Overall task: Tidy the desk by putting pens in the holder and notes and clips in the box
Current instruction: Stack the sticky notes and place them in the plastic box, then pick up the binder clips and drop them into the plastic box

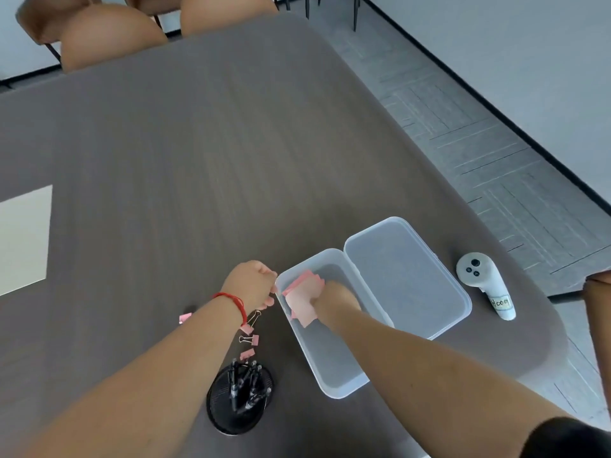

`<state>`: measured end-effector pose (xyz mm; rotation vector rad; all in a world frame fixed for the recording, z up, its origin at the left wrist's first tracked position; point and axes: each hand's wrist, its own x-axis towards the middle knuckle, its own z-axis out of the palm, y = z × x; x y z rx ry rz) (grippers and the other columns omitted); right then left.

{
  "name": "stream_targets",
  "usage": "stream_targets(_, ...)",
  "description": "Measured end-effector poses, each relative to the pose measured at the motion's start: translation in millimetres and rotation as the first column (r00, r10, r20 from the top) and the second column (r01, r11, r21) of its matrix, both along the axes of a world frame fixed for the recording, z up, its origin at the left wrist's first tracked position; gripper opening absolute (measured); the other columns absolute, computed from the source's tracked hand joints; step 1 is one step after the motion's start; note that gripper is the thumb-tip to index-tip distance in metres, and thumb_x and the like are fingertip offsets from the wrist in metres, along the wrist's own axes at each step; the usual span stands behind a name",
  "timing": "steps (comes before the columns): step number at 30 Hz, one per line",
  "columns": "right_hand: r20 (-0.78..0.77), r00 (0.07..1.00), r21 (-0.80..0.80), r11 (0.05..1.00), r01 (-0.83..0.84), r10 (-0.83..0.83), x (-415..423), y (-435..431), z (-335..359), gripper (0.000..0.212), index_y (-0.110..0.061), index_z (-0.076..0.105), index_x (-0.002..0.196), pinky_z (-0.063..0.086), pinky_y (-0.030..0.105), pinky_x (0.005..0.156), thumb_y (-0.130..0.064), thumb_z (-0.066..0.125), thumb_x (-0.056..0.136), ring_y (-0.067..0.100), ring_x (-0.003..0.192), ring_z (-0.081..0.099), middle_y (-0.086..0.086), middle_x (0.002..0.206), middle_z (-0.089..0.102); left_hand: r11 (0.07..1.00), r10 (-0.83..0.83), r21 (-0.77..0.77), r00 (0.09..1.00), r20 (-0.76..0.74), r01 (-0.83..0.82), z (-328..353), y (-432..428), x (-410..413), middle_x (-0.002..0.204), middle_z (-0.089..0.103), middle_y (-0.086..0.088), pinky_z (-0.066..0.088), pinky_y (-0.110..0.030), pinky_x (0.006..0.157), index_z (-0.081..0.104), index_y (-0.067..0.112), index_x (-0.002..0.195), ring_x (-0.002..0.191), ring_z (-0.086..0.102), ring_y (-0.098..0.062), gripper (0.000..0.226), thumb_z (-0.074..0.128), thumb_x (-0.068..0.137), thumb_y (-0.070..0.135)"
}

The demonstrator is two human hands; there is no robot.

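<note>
My right hand (334,297) is down inside the clear plastic box (327,375), gripping a stack of pink notes (302,297) at its far end. My left hand (254,285) is closed against the box's left rim, a red string on its wrist; whether it holds anything is hidden. Several pink binder clips (249,340) lie on the table beside my left forearm, and one more pink clip (185,317) lies on the other side of it. The black mesh pen holder (239,399) stands near me with several black pens in it.
The box's open lid (410,279) lies flat to the right. A white controller (486,282) rests near the table's right edge. A white sheet (23,239) lies at far left. Brown chairs (109,34) stand at the far side of the wooden table (198,160).
</note>
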<state>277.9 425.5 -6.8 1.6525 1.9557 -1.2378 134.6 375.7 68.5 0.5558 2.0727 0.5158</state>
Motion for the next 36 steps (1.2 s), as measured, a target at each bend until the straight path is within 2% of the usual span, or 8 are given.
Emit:
stream_targets(4, 0.271, 0.915, 0.109, 0.935, -0.336, 0.298, -4.6, -8.4, 9.1, 0.037, -0.006, 0.054, 0.125, 0.050, 0.043, 0.096, -0.015, 0.053, 0.089, 0.033, 0.116, 0.057, 0.011, 0.122, 0.058, 0.988, 0.154, 0.006, 0.987, 0.039, -0.154, -0.3, -3.1, -17.9, 0.073, 0.064, -0.005, 0.050, -0.027, 0.053, 0.055, 0.008, 0.095, 0.053, 0.057, -0.020, 0.011, 0.048, 0.094, 0.016)
stream_targets(11, 0.334, 0.844, 0.034, 0.889, -0.456, 0.420, -5.1, -3.6, 53.2, 0.058, -0.008, 0.023, 0.147, 0.045, 0.044, 0.102, -0.033, 0.042, 0.099, 0.032, 0.132, 0.043, 0.012, 0.151, 0.035, 0.934, 0.357, -0.089, 0.900, 0.250, -0.345, 2.9, -26.9, -58.8, 0.084, 0.062, -0.005, 0.048, -0.031, 0.063, 0.057, 0.006, 0.112, 0.070, 0.059, -0.022, 0.036, 0.040, 0.098, 0.035)
stream_targets(15, -0.140, 0.973, 0.062, 0.983, -0.175, 0.183, -7.2, -0.3, 91.1, 0.024, -0.022, 0.065, 0.105, 0.057, 0.031, 0.071, -0.036, 0.053, 0.089, 0.017, 0.086, 0.070, -0.006, 0.092, 0.069, 0.879, 0.403, -0.046, 0.686, 0.606, -0.475, 8.2, -50.0, -76.7, 0.101, 0.068, -0.003, 0.045, -0.042, 0.089, 0.065, 0.012, 0.096, 0.096, 0.062, -0.023, 0.051, 0.028, 0.098, 0.048)
stream_targets(18, -0.437, 0.897, -0.064, 0.997, 0.045, -0.068, -13.7, -10.6, 113.8, 0.019, -0.011, 0.065, 0.079, 0.037, 0.014, 0.035, -0.030, 0.063, 0.083, 0.013, 0.048, 0.063, -0.006, 0.063, 0.063, 0.791, 0.479, -0.056, 0.560, 0.676, -0.609, 1.8, -76.7, -94.5, 0.104, 0.069, -0.006, 0.046, -0.044, 0.086, 0.066, 0.010, 0.098, 0.096, 0.064, -0.024, 0.051, 0.031, 0.098, 0.047)
stream_targets(24, -0.247, 0.941, 0.064, 0.973, -0.222, 0.231, -62.2, -39.9, 97.2, 0.044, -0.020, 0.055, 0.066, 0.048, 0.032, 0.063, -0.049, 0.038, 0.094, 0.015, 0.053, 0.067, 0.002, 0.061, 0.062, 0.811, 0.571, -0.084, 0.750, 0.335, -0.579, -17.9, -132.5, -115.1, 0.086, 0.062, -0.005, 0.046, -0.035, 0.080, 0.060, 0.012, 0.084, 0.077, 0.059, -0.022, 0.035, 0.041, 0.098, 0.038)
stream_targets(28, -0.091, 0.813, 0.161, 0.815, -0.557, 0.575, -105.8, -52.4, 65.1, 0.025, -0.015, 0.061, 0.096, 0.043, 0.032, 0.069, -0.037, 0.049, 0.094, 0.029, 0.092, 0.062, 0.010, 0.101, 0.063, 0.951, 0.247, -0.179, 0.968, -0.047, -0.251, -44.4, -168.4, -114.5, 0.095, 0.059, -0.006, 0.056, -0.038, 0.084, 0.056, 0.014, 0.109, 0.088, 0.062, -0.029, 0.030, 0.064, 0.084, 0.028)
stream_targets(32, 0.133, 0.730, 0.150, 0.714, -0.684, 0.671, -126.3, -58.5, 28.4, 0.057, -0.015, 0.043, 0.128, 0.047, 0.039, 0.087, -0.035, 0.068, 0.081, 0.034, 0.109, 0.056, 0.013, 0.123, 0.047, 0.973, -0.071, -0.229, 0.972, -0.222, 0.019, -67.9, -187.0, -88.2, 0.119, 0.050, -0.011, 0.046, -0.033, 0.094, 0.047, 0.021, 0.125, 0.107, 0.057, -0.029, 0.060, 0.074, 0.074, 0.037)
stream_targets(36, 0.214, 0.697, 0.167, 0.677, -0.717, 0.685, -127.2, -60.1, 12.5, 0.061, -0.015, 0.041, 0.123, 0.047, 0.038, 0.079, -0.039, 0.069, 0.075, 0.035, 0.100, 0.055, 0.012, 0.114, 0.045, 0.972, -0.171, -0.210, 0.933, -0.317, 0.106, -88.5, -190.3, -79.6, 0.119, 0.045, -0.010, 0.050, -0.041, 0.088, 0.050, 0.019, 0.118, 0.105, 0.053, -0.032, 0.038, 0.063, 0.084, 0.030)
